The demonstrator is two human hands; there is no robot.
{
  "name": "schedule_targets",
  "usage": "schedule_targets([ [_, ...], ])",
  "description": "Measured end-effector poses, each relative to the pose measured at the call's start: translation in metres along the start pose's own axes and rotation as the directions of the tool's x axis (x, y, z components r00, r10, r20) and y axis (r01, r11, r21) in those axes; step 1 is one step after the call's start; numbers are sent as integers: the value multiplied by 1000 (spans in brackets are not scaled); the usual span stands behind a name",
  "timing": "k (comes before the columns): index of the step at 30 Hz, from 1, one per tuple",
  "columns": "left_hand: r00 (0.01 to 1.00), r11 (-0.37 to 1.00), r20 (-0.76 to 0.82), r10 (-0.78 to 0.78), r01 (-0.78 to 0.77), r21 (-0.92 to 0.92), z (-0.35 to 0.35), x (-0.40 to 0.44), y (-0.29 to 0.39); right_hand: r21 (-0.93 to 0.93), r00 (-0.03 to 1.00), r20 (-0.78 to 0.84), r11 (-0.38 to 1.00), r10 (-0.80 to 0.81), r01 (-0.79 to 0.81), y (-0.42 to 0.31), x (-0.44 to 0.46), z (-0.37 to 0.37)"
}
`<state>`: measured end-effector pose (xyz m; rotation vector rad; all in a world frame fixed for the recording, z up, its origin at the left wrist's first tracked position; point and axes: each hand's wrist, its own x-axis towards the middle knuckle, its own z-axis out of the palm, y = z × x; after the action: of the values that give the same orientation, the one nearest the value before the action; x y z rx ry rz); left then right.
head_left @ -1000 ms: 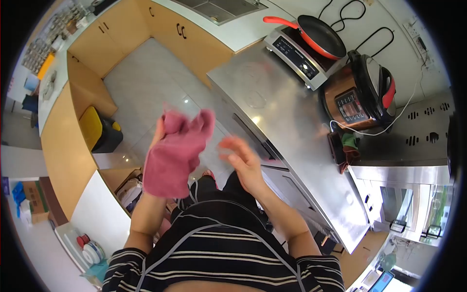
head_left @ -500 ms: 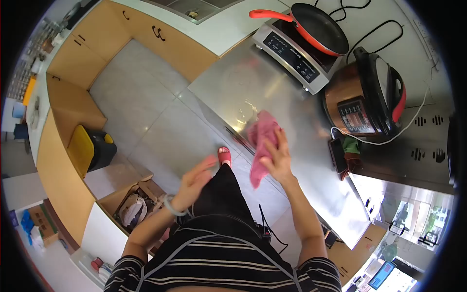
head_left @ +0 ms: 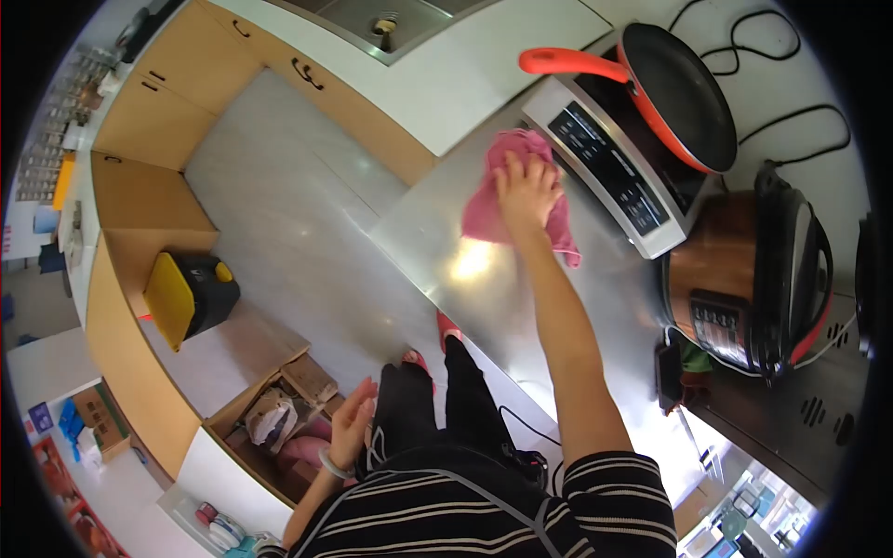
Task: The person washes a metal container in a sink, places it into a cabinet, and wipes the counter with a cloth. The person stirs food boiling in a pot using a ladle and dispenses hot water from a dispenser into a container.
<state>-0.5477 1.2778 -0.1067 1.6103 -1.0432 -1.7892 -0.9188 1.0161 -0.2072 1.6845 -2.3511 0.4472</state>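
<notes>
My right hand [head_left: 528, 197] presses a pink cloth [head_left: 486, 216] onto the stainless steel counter [head_left: 428, 223], fingers spread over it. Just beyond the cloth stands the induction cooker [head_left: 609, 177], which carries a black frying pan [head_left: 684, 98] with a red rim and handle. My left hand [head_left: 352, 426] hangs in the air by my left leg, empty, its fingers loosely bent. A bracelet circles that wrist.
A copper-coloured electric pressure cooker [head_left: 721, 270] stands right of the induction cooker, with a phone [head_left: 667, 374] near it. Black cables [head_left: 749, 42] lie behind. On the floor are a black bin with a yellow lid [head_left: 170, 296] and an open cardboard box [head_left: 228, 420].
My right hand has carried the pink cloth from the counter's near edge up beside the induction cooker and laid it on the steel. My left hand has dropped lower, closer to my body.
</notes>
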Motion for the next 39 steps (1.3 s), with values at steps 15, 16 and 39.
schedule_targets([
  [15, 992, 995, -96, 84, -78, 64, -12, 26, 17, -25, 897, 158, 906, -414, 422, 31, -53, 24],
  [16, 992, 993, -78, 96, -90, 82, -18, 30, 17, 4, 966, 109, 972, -232, 233, 64, -63, -8],
  [39, 871, 924, -332, 361, -287, 252, -166, 49, 78, -96, 999, 29, 995, 23, -20, 9, 41, 2],
])
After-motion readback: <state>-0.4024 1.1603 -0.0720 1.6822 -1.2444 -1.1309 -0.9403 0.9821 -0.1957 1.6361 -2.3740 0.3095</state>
